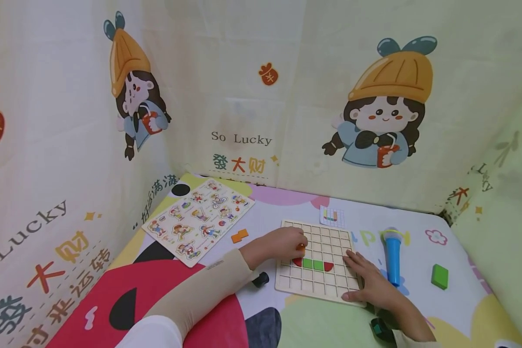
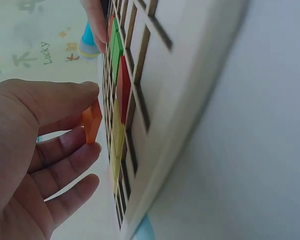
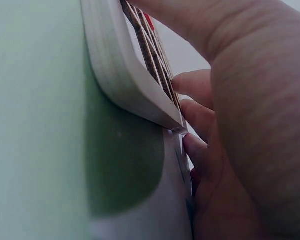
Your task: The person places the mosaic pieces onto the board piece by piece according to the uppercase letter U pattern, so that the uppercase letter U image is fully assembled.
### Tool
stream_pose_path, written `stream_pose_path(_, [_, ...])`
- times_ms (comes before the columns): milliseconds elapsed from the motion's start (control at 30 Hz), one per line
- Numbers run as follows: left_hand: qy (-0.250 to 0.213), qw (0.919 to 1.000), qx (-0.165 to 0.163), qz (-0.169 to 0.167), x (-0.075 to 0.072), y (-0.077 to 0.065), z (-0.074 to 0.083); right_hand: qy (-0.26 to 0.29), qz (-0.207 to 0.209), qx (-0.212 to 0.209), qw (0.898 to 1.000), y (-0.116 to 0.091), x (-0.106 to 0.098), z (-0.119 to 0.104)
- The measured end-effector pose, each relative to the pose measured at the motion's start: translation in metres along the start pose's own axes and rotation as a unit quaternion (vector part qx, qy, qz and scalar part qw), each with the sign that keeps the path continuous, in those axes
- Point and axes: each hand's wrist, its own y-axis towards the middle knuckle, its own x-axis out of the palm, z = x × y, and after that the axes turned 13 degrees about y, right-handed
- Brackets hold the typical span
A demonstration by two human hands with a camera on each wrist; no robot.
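Note:
A wooden grid board (image 1: 302, 284) lies on the table, with green square pieces (image 1: 313, 264) and red rounded pieces (image 1: 328, 266) set in one row. Yellow pieces (image 2: 117, 145) also sit in the grid in the left wrist view. Between thumb and fingers my left hand (image 1: 282, 245) pinches a small orange piece (image 2: 91, 122), held just off the board's surface near its left side. My right hand (image 1: 371, 282) rests along the board's right edge, fingers spread and touching it. The left hand partly hides the cells beneath it in the head view.
Behind the board lies a small pattern card (image 1: 332, 216). Orange pieces (image 1: 239, 236) and a picture puzzle board (image 1: 198, 220) are to the left. On the right are a blue toy microphone (image 1: 392, 256) and a green block (image 1: 440, 276). Printed curtains (image 1: 287, 111) enclose the table.

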Motion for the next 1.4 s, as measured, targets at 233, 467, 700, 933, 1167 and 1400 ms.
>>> stream_pose_path(233, [0.001, 0.9997, 0.025, 0.007, 0.000, 0.014, 0.006, -0.003, -0.001, 0.011, 1.000, 0.001, -0.001, -0.002])
stream_pose_path(467, [0.005, 0.9992, 0.036, 0.012, 0.002, 0.031, 0.016, -0.005, -0.002, 0.025, 1.000, 0.000, 0.000, -0.001])
stream_pose_path(700, [0.017, 0.9990, 0.041, -0.004, 0.007, 0.049, 0.026, -0.003, -0.004, 0.022, 1.000, 0.000, 0.001, 0.002])
stream_pose_path(933, [-0.004, 0.9990, 0.042, -0.016, 0.007, 0.061, 0.038, 0.004, -0.003, 0.010, 1.000, 0.000, 0.001, 0.002])
stream_pose_path(1167, [-0.002, 0.9992, 0.030, -0.027, 0.005, 0.066, 0.045, 0.004, -0.002, 0.006, 1.000, -0.001, 0.001, 0.000])
stream_pose_path(1400, [0.006, 0.9992, 0.022, -0.033, 0.009, 0.071, 0.048, 0.002, 0.004, -0.001, 1.000, -0.001, 0.000, 0.001])
